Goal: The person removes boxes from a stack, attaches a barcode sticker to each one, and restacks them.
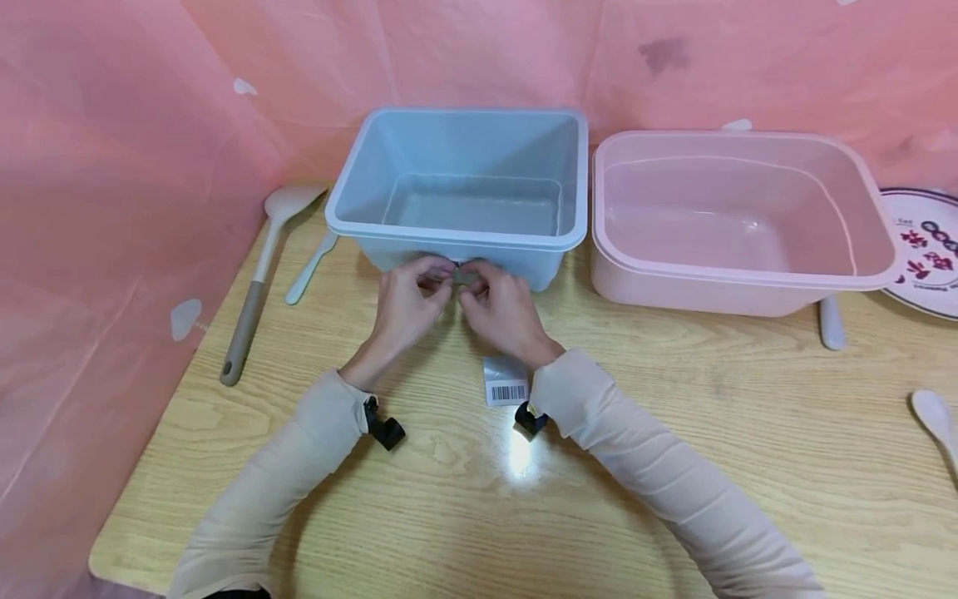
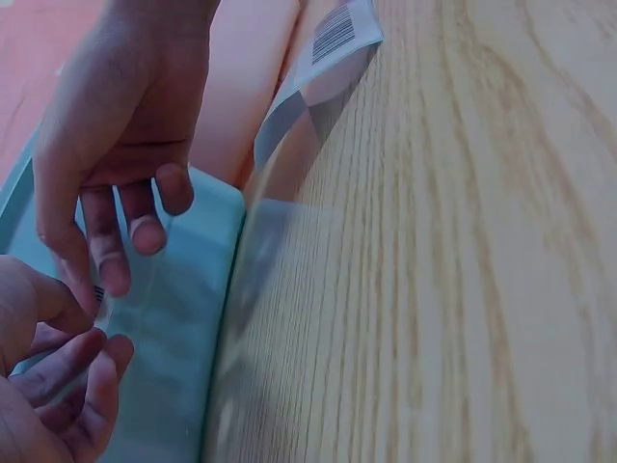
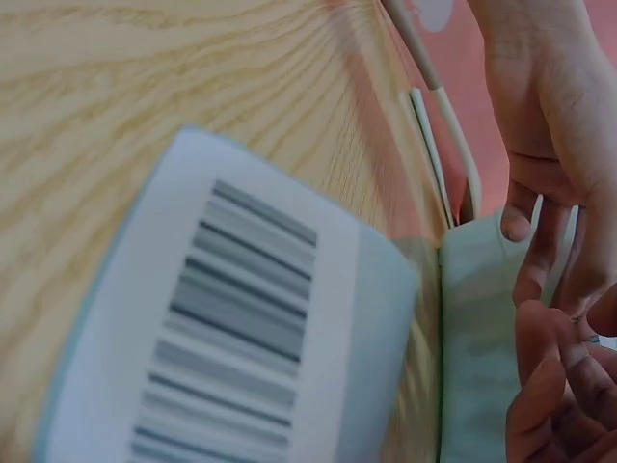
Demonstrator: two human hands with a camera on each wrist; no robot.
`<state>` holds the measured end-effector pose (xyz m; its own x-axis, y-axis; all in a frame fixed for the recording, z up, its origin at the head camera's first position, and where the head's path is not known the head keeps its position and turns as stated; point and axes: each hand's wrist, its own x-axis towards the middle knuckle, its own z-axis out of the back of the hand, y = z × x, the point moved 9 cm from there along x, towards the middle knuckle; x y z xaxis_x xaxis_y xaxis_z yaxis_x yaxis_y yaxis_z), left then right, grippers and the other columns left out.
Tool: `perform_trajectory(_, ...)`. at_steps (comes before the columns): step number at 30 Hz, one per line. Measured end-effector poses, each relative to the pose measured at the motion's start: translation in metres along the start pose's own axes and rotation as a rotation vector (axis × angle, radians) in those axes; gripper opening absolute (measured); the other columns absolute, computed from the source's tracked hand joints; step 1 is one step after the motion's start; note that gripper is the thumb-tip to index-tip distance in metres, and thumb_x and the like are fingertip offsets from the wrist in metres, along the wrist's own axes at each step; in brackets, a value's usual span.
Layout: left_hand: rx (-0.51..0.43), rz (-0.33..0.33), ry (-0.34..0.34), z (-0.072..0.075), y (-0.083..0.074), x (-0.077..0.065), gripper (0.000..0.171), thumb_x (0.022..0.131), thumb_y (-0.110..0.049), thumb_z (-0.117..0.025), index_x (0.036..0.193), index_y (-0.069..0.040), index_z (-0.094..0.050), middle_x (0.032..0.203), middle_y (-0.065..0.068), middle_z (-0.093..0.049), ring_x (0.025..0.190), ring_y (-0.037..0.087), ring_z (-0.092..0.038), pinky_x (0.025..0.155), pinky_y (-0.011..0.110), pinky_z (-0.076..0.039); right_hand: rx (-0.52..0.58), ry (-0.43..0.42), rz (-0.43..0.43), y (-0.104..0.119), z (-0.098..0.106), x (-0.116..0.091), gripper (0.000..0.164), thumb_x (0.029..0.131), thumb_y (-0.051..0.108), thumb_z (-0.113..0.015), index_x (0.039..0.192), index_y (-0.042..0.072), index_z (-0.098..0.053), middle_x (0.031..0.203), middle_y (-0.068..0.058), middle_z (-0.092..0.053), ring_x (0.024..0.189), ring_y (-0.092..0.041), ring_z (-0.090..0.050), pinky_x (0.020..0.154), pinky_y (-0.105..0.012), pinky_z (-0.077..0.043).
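Observation:
Both hands meet at the outer front wall of a light blue plastic bin (image 1: 460,237). Between the fingertips, against that wall, is a small barcode label (image 2: 99,292), mostly covered by the fingers. My left hand (image 1: 407,304) pinches its left side with curled fingers. From the other side my right hand (image 1: 505,309) pinches it between thumb and forefinger, the remaining fingers bent. A second barcode label (image 1: 506,384), silvery and curled up at one end, lies on the table beside the right wrist and looms large in the right wrist view.
A pink bin (image 1: 737,283) stands right of the blue one, with a patterned plate (image 1: 928,258) beyond it. Left are a long-handled ladle or spatula (image 1: 258,291) and a pale green knife (image 1: 310,270). A grey handle (image 1: 831,323) and white spoon (image 1: 934,416) lie right. Pink cloth hangs behind.

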<state>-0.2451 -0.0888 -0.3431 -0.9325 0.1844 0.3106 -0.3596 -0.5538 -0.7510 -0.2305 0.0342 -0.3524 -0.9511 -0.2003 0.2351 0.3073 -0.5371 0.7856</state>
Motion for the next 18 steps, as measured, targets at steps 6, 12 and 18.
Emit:
perform_trajectory(6, -0.001, 0.029, 0.023, -0.004, 0.004, -0.002, 0.018, 0.085, 0.003, -0.063, 0.101, 0.000, -0.071, 0.092, 0.014, -0.074, 0.078, 0.024, -0.070, 0.074, 0.033, -0.058, -0.018, 0.076, -0.041, -0.005, -0.006, -0.001, 0.035, 0.086, 0.005, -0.056, 0.121, 0.003, -0.062, 0.083, -0.008, -0.071, 0.056, -0.012, -0.057, 0.053, -0.023, -0.046)
perform_trajectory(12, -0.063, 0.027, 0.081, -0.012, 0.001, -0.007, 0.024, 0.084, 0.004, -0.064, 0.106, -0.001, -0.070, 0.091, 0.014, -0.074, 0.076, 0.023, -0.070, 0.069, 0.030, -0.058, -0.034, 0.149, -0.062, -0.007, 0.002, -0.010, 0.038, 0.084, 0.004, -0.056, 0.122, 0.003, -0.061, 0.089, -0.008, -0.070, 0.069, -0.015, -0.064, 0.061, -0.026, -0.052)
perform_trajectory(18, -0.112, 0.056, 0.148, -0.020, 0.003, -0.026, 0.021, 0.084, 0.002, -0.065, 0.105, 0.002, -0.069, 0.091, 0.014, -0.073, 0.081, 0.023, -0.069, 0.076, 0.031, -0.058, -0.089, 0.159, -0.084, -0.013, 0.028, -0.036, 0.035, 0.081, 0.005, -0.059, 0.115, -0.001, -0.063, 0.092, -0.010, -0.071, 0.076, -0.018, -0.067, 0.065, -0.030, -0.056)
